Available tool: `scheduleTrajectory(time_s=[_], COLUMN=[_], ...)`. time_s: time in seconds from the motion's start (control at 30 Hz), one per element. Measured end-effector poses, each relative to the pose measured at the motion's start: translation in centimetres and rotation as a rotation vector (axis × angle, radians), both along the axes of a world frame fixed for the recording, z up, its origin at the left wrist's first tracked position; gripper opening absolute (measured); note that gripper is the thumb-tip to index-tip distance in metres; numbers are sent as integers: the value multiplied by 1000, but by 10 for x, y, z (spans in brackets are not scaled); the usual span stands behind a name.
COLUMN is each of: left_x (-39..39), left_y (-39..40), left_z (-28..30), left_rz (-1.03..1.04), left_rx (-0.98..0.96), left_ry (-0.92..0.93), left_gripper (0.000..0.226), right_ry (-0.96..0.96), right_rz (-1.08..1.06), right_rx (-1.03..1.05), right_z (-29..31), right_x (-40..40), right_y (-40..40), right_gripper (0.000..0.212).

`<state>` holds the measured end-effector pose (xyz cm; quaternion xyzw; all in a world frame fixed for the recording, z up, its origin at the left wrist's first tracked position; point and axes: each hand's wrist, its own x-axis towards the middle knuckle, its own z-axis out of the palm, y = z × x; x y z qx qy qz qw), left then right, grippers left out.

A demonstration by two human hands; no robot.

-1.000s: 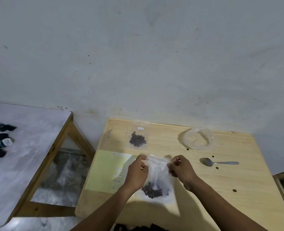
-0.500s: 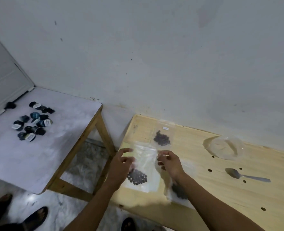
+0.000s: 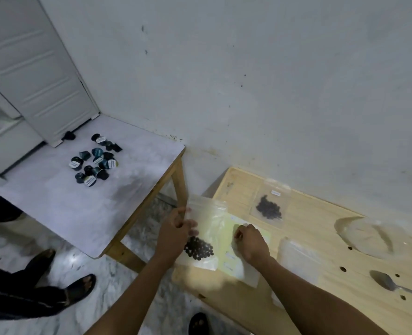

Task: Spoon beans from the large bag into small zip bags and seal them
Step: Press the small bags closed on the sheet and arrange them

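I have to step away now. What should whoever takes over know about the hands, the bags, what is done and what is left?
Left hand holds the filled bag by its left edge, over the table's left end.
Right hand rests on the label sheet, fingers curled.
Another filled bag lies near the wall.
Spoon lies at the right, beside the large bag.
Whether the held bag is sealed is unclear; check, then set it down.

The wooden table [image 3: 321, 296] is pale yellow-tan, dotted with small dark holes. On it, a pale green sheet [image 3: 246, 250] lies under a clear zip bag [image 3: 207, 228] of black beans [image 3: 198, 247]. A second clear bag [image 3: 270, 205] (white label) holds black beans too. The spoon [image 3: 393, 285] is silver-grey. The side table [image 3: 62, 201] has a mottled white top carrying black and teal capsules [image 3: 95, 160]. The wall [image 3: 248, 81] is grey-white.
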<state>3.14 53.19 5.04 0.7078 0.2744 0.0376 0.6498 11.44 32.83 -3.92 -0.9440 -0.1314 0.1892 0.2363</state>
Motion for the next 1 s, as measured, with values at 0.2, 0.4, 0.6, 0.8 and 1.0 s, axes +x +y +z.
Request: scheduleTrajectory(time_s=[0.2, 0.4, 0.6, 0.8, 1.0], left_x=[24, 57, 81, 92, 91], left_y=[-15, -64, -112, -141, -154], left_z=[-2, 18, 39, 48, 51], left_rz=[-73, -135, -264, -353, -423], left_rx=[-36, -21, 37, -18, 14], left_ry=[-17, -117, -246, -297, -319], left_gripper=[21, 24, 22, 21, 17], right_ry=[111, 23, -55, -130, -172], right_rz=[-349, -524, -459, -534, -536], right_rx=[462, 821, 752, 707, 673], right_z=[39, 130, 165, 168, 170], right_x=[10, 25, 29, 32, 32], right_y=[-28, -57, -71, -88, -98], right_gripper=[14, 19, 22, 28, 28])
